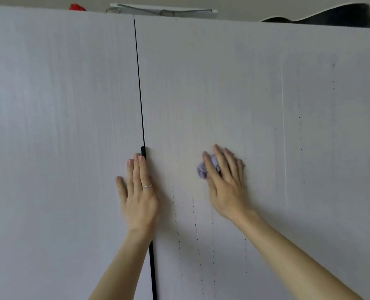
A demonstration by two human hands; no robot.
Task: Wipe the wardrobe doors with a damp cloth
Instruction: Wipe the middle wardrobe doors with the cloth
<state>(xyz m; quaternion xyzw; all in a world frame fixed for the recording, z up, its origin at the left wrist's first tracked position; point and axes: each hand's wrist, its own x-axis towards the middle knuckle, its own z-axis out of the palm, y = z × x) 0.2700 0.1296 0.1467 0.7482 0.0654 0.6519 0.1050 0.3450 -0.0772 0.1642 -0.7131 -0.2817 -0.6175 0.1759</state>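
Two pale grey-white wardrobe doors fill the view, the left door (56, 126) and the right door (233, 83), split by a thin dark gap. My right hand (227, 182) presses a crumpled lilac cloth (203, 169) flat against the right door; only part of the cloth shows past my fingers. My left hand (139, 191), wearing a ring, lies flat with fingers together on the left door's edge, right beside a black handle strip (143, 151) that runs down the gap. Dotted streaks of drops run down the right door below and to the right of the cloth.
On top of the wardrobe lie a white flat box with a wire hanger (164, 11), something red (77, 7) at the left and a dark bag (331, 16) at the right. The ceiling shows above.
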